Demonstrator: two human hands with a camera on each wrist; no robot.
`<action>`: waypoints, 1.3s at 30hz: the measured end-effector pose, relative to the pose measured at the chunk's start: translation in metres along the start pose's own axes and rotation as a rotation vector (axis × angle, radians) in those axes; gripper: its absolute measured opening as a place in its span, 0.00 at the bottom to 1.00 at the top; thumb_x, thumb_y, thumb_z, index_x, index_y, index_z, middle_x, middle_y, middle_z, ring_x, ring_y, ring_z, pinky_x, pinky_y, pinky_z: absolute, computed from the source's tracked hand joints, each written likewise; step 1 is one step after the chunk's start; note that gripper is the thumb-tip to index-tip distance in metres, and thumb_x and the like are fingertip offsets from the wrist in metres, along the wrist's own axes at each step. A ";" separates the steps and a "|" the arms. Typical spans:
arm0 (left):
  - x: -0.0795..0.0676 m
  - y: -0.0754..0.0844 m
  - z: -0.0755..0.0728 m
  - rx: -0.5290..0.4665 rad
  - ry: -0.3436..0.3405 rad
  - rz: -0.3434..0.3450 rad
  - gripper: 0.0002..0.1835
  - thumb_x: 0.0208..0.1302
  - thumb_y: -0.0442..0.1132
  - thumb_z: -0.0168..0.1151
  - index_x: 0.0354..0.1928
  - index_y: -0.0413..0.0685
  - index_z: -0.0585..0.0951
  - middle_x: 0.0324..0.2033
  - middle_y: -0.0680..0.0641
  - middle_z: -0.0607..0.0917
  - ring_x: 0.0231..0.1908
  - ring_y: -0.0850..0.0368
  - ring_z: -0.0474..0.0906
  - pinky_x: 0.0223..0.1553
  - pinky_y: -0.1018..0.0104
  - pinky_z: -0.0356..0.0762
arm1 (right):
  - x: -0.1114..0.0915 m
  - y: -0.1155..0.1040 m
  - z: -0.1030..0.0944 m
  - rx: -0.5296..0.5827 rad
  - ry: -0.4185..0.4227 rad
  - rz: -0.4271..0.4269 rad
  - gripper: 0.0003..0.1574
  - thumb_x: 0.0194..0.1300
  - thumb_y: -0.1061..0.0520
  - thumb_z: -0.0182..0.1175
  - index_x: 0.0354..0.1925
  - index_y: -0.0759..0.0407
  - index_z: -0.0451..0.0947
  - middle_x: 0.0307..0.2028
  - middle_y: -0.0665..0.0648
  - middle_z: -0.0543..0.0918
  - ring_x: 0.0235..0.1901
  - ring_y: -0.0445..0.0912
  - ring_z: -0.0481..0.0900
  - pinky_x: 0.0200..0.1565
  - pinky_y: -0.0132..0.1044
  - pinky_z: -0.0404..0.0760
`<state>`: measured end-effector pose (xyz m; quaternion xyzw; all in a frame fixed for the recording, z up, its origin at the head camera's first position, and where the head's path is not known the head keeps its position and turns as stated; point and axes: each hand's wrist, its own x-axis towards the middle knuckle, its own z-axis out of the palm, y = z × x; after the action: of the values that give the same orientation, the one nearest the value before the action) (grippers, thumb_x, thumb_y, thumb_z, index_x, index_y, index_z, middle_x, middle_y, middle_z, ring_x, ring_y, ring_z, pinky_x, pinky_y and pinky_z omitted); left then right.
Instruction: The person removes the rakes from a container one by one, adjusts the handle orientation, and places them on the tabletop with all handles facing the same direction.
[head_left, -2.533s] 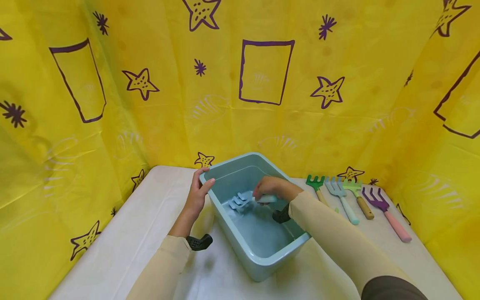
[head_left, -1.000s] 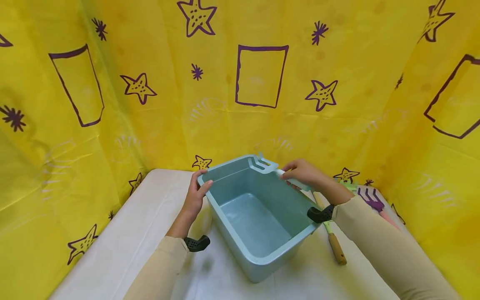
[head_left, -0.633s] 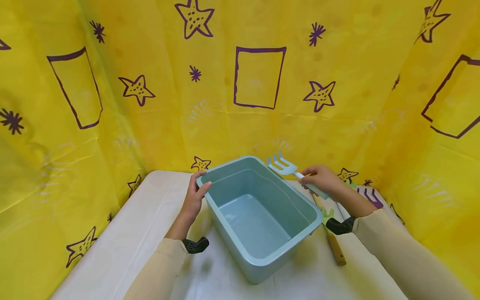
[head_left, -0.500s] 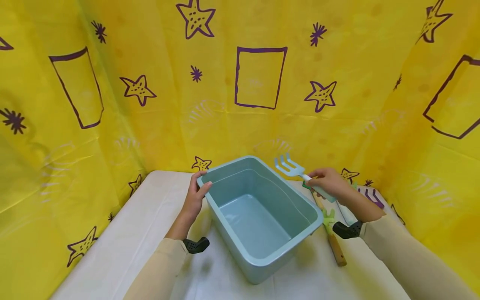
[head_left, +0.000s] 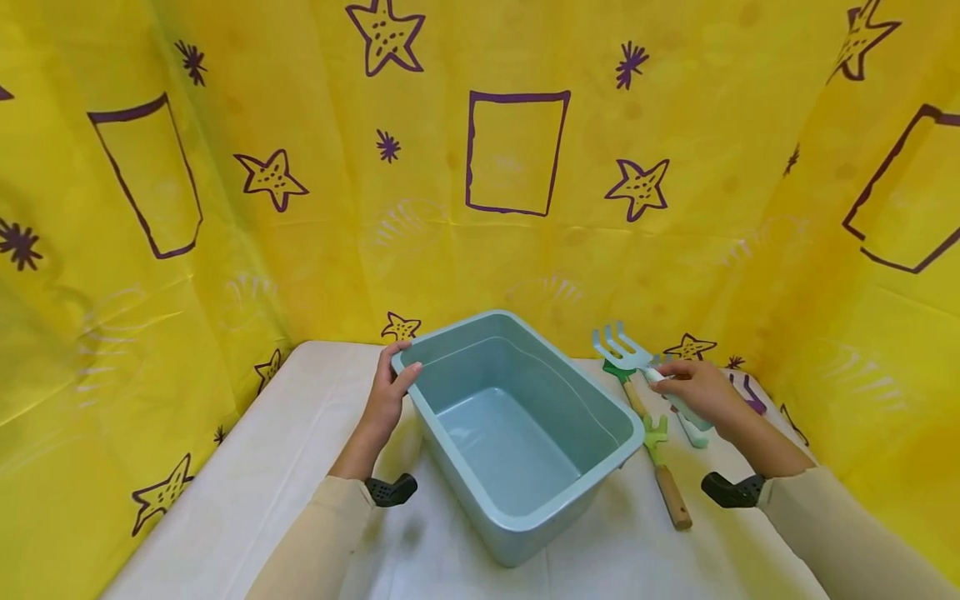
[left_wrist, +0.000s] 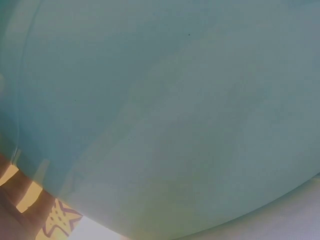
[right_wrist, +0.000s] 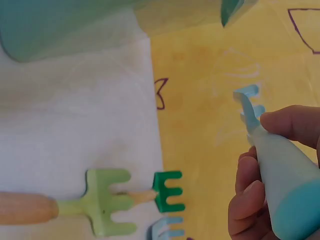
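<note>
My left hand grips the left rim of a pale blue plastic tub, thumb lying over the edge. In the left wrist view the tub's wall fills most of the picture. My right hand pinches a light blue hand rake by its pale handle, tines pointing away to the back left. Held to the right of the tub, it overlaps other rakes on the table in the head view. The right wrist view shows my thumb and fingers around the handle.
Right of the tub lie a light green rake with a wooden handle, a dark green rake, another blue rake partly hidden by my hand, and a purple rake. A yellow patterned curtain encloses the white table.
My right hand has lifted the light blue hand rake out of the tub, over its right rim, and carried it rightward above the other rakes. My left hand stays on the rim.
</note>
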<state>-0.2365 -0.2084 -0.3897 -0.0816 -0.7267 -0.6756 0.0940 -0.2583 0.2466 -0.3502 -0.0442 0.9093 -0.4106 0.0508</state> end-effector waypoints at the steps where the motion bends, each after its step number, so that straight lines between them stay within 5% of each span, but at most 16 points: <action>1: 0.000 0.000 0.000 -0.002 0.001 -0.001 0.27 0.72 0.40 0.50 0.69 0.43 0.56 0.66 0.36 0.60 0.63 0.39 0.60 0.63 0.42 0.60 | -0.001 0.004 -0.001 -0.016 0.008 0.000 0.31 0.67 0.49 0.61 0.58 0.71 0.72 0.47 0.69 0.78 0.38 0.54 0.77 0.36 0.41 0.80; 15: 0.002 -0.001 -0.001 -0.014 0.004 0.006 0.27 0.72 0.39 0.49 0.68 0.42 0.56 0.65 0.35 0.62 0.61 0.40 0.62 0.62 0.43 0.62 | -0.024 0.056 -0.013 -0.125 0.072 0.010 0.34 0.68 0.46 0.59 0.56 0.74 0.72 0.53 0.76 0.75 0.43 0.60 0.75 0.34 0.39 0.77; 24: 0.002 -0.001 -0.002 -0.003 0.002 0.024 0.27 0.72 0.41 0.49 0.68 0.43 0.56 0.65 0.35 0.62 0.61 0.40 0.62 0.62 0.44 0.62 | -0.037 0.083 -0.012 -0.157 0.100 0.030 0.34 0.69 0.45 0.58 0.55 0.75 0.73 0.48 0.73 0.79 0.43 0.61 0.76 0.42 0.52 0.78; 31: 0.002 -0.001 -0.002 -0.009 0.002 0.025 0.27 0.72 0.40 0.49 0.69 0.41 0.56 0.65 0.35 0.62 0.60 0.40 0.62 0.62 0.43 0.62 | -0.049 0.099 -0.010 -0.186 0.128 0.047 0.31 0.68 0.48 0.59 0.52 0.76 0.74 0.40 0.69 0.81 0.37 0.56 0.77 0.33 0.39 0.77; 39: 0.003 -0.001 -0.001 -0.015 0.000 0.030 0.27 0.73 0.39 0.49 0.69 0.40 0.56 0.64 0.34 0.62 0.60 0.41 0.62 0.62 0.43 0.62 | -0.062 0.120 -0.009 -0.216 0.165 0.107 0.28 0.65 0.51 0.61 0.48 0.77 0.75 0.34 0.63 0.81 0.32 0.52 0.73 0.30 0.39 0.72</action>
<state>-0.2393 -0.2093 -0.3904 -0.0930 -0.7203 -0.6796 0.1035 -0.2025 0.3405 -0.4310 0.0331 0.9504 -0.3093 -0.0074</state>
